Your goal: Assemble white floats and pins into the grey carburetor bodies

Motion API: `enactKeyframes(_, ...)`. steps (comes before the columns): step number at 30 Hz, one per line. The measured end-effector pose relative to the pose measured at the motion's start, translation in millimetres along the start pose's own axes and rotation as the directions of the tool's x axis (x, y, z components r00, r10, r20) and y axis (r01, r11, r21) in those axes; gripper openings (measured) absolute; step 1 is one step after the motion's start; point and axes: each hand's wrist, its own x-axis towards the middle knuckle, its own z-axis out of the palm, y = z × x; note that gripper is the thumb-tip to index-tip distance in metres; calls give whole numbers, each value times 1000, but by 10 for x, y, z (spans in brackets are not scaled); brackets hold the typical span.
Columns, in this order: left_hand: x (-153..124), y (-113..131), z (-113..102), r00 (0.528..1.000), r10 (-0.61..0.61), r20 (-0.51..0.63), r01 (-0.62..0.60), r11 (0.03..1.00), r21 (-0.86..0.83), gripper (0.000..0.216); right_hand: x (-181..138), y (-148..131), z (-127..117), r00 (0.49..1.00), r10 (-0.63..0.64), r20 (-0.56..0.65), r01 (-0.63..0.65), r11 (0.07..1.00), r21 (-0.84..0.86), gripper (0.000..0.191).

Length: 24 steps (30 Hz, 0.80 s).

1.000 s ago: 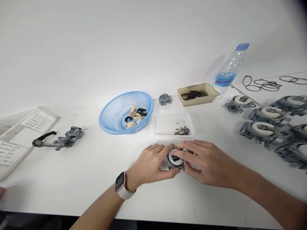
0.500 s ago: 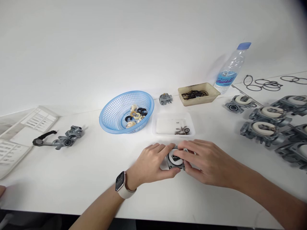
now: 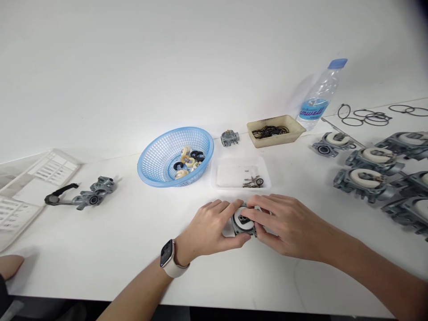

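Note:
A grey metal carburetor body (image 3: 238, 227) with a white C-shaped float (image 3: 245, 225) on top rests on the table between my hands. My left hand (image 3: 212, 225) grips its left side, fingers at the far edge and thumb at the near edge. From the right, my right hand (image 3: 287, 225) holds the body, its index fingertip lying on the float near the centre. The right fingers hide part of the body. Just beyond my hands stands a clear shallow tray (image 3: 217, 178) with small metal parts (image 3: 251, 182) and a black ring.
Behind are a blue basket (image 3: 142, 171) of white and black floats, a beige tray (image 3: 284, 139) of black rings and a water bottle (image 3: 317, 98). Several carburetor bodies (image 3: 361, 183) stand at right; others (image 3: 93, 196) lie left. Another person's arm (image 3: 11, 266) shows at the left edge.
My hands stay on the carburetor almost unmoved. At the lower left edge, the other person's arm reaches further into view. The whole view has shifted slightly.

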Motion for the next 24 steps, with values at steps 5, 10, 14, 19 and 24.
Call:
enactKeyframes(5, -4, 4, -1, 1000, 0, 1, 0, 1000, -1, 65, 2, 4, -2, 1000, 0, -3, 0, 1000, 1, 25)
enactKeyframes(10, -4, 4, 2, 1000, 0, 6, 0, 1000, 6, 64, 3, 5, -7, 1000, -7, -3, 7, 1000, 12, 28)
enactKeyframes(14, 1, 0, 6, 1000, 4, -2, -4, 1000, 15, 64, 3, 1, -5, 1000, -8, -6, 9, 1000, 14, 28)
enactKeyframes(19, -5, 1, 4, 1000, 9, -9, -9, 1000, 11, 64, -6, 0, -2, 1000, 1, 5, -1, 1000, 25, 27)
enactKeyframes(24, -1, -11, 8, 1000, 7, -10, -7, 1000, 9, 63, -6, 4, -5, 1000, 11, 9, -11, 1000, 17, 29)
